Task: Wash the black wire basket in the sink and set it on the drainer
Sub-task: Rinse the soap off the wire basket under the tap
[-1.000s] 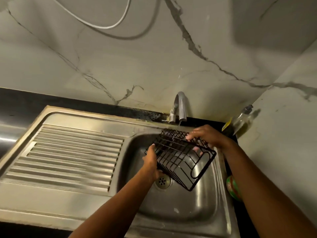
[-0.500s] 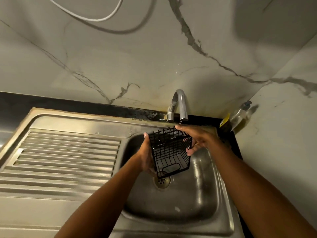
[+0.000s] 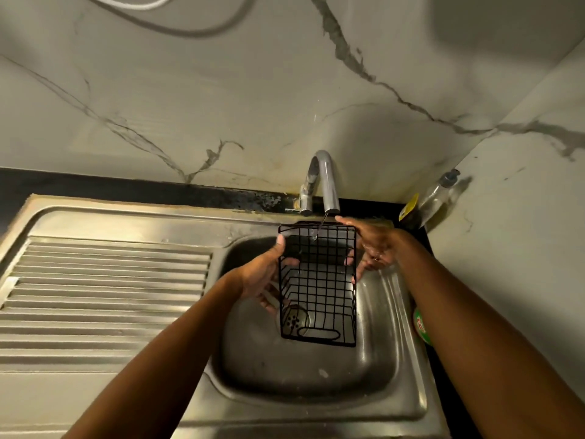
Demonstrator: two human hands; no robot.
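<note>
There are two hands, one basket, one sink, one tap, one bottle and one round green thing. Far to the left of the hands lies the drainer [image 3: 107,286], a flat metal part with many long ridges, and nothing sits on it. The left hand [image 3: 262,274] grips the left side of the black wire basket [image 3: 318,283], with the thumb hooked over the top corner and the fingers curled under the wires. The basket is held up over the sink [image 3: 316,375], tipped so its open side faces the camera, and it touches nothing but the two hands. Through its wires you can see the round drain [image 3: 294,320] with little holes at the bottom of the sink. Just above the hands stands the bent silver tap [image 3: 326,182], and a thin stream of water [image 3: 319,228] falls from it onto the top edge of the basket. The right hand [image 3: 375,247] grips the right side of the basket, and it looks wet and shiny. Up and to the right of that hand, a clear bottle [image 3: 438,194] with a dark top leans in the corner. Lower down, beside the right arm, the round green thing [image 3: 422,326] rests on the dark worktop [image 3: 438,391], partly hidden by the sink edge. Behind it all is a pale wall [image 3: 221,90] with grey cracks like marble, and a white cord [image 3: 133,3] hangs near the top.
</note>
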